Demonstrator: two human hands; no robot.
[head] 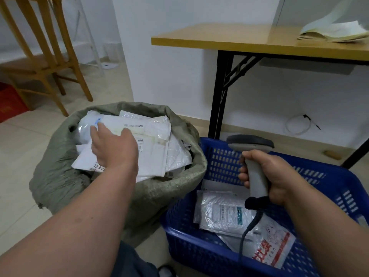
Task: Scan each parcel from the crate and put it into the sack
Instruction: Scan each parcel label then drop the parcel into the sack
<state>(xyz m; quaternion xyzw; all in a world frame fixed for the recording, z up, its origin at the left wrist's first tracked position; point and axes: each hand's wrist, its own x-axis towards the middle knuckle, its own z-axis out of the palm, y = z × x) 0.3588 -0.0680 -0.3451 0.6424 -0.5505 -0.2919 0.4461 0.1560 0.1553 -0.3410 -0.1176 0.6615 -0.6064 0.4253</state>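
Note:
A grey-green woven sack (65, 176) stands on the floor at the left, filled to its mouth with several white parcels. My left hand (112, 145) lies flat on the top white parcel (147, 132), fingers spread and straight. A blue plastic crate (329, 188) sits to the right of the sack, with a few plastic-wrapped parcels (217, 212) lying on its bottom, one of them with red print (271, 246). Above the crate my right hand (273, 176) grips the handle of a grey barcode scanner (251, 144), whose cable hangs down into the crate.
A wooden-topped folding table (229, 37) with black legs stands behind the crate, papers (331, 33) on it. A wooden chair (46, 56) and a red box (10, 102) are at the far left. A white wall rises behind the sack, and a cable coil (297, 124) lies under the table.

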